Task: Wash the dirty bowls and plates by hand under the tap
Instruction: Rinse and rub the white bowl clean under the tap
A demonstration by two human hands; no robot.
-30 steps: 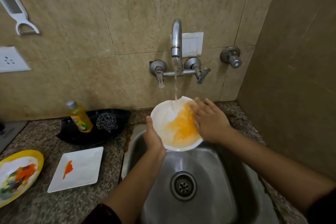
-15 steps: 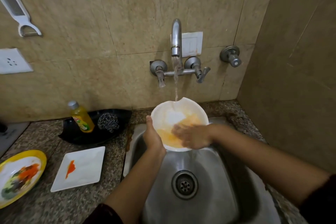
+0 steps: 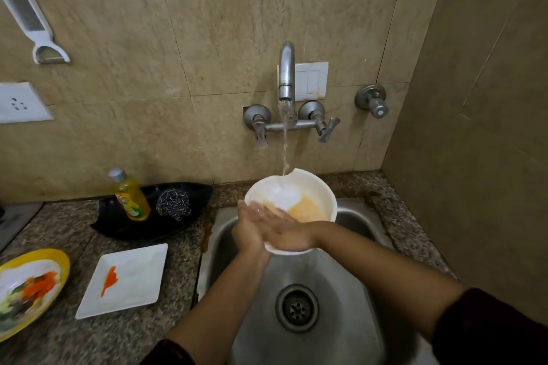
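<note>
A white bowl (image 3: 317, 192) with orange-yellow residue is tilted over the steel sink (image 3: 350, 270), under the tap (image 3: 286, 74). Water runs from the tap into the bowl. My left hand (image 3: 247, 230) grips the bowl's left rim, thumb on the inner edge. My right hand (image 3: 284, 230) lies flat inside the bowl at its near left side, fingers straight and pressing on the wet surface. A white square plate (image 3: 133, 278) with an orange smear and a yellow-rimmed plate (image 3: 60, 264) with food scraps lie on the counter to the left.
A yellow dish-soap bottle (image 3: 130, 197) and a steel scrubber (image 3: 173, 204) sit in a black dish (image 3: 148, 230) behind the plates. The sink drain (image 3: 297, 307) is below the bowl. A wall stands close on the right. A peeler (image 3: 26, 13) hangs on the wall at top left.
My right hand has swept from the bowl's right side across to its near left side, beside my left hand. The orange residue has thinned and paled. The bowl stays under the stream.
</note>
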